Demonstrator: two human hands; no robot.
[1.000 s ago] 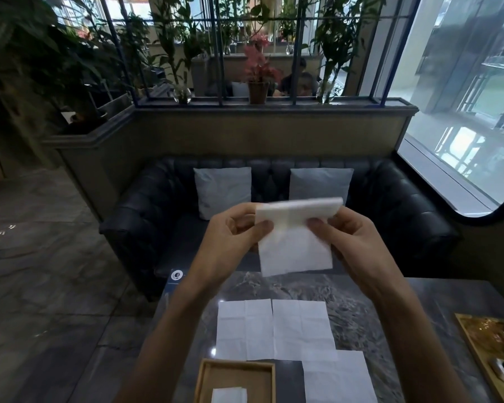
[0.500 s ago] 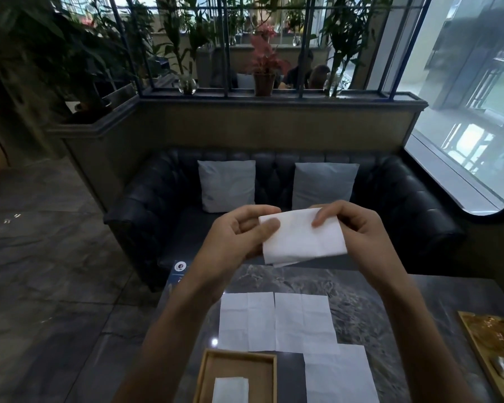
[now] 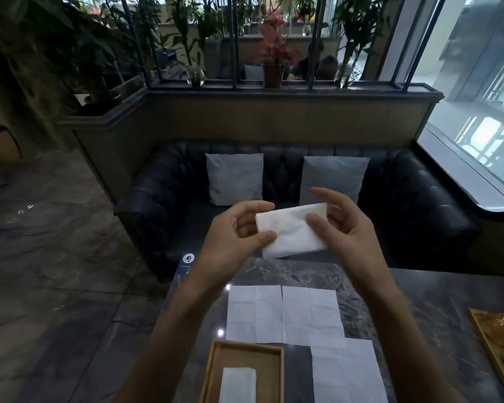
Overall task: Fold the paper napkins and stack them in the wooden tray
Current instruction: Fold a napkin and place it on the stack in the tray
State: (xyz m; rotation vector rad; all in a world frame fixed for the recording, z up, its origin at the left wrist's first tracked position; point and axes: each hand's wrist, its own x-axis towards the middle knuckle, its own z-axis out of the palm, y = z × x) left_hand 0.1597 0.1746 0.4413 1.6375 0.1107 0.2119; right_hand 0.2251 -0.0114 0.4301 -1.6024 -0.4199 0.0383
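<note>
Right at the near edge sits the wooden tray (image 3: 213,370), with one folded napkin (image 3: 238,385) lying flat inside it. Just beside the tray on the right, an open napkin (image 3: 346,373) lies spread on the dark marble surface (image 3: 437,303), and its far corner overlaps the unfolded napkin (image 3: 284,314) just beyond the tray, creases showing across it. Off at the right edge there's a golden-brown board (image 3: 498,338), partly out of frame. Now up above the surface, both hands are raised with a half-folded napkin (image 3: 291,229) between them. The left hand (image 3: 233,237) pinches its left end, thumb in front and fingers (image 3: 256,206) curled behind. The right hand (image 3: 344,225) has its thumb pressed on the front face, fingers loosely spread behind the right edge. Beyond them, a black tufted sofa (image 3: 405,205) carries two grey cushions (image 3: 234,178), and a potted red plant (image 3: 274,56) stands on the ledge behind.
</note>
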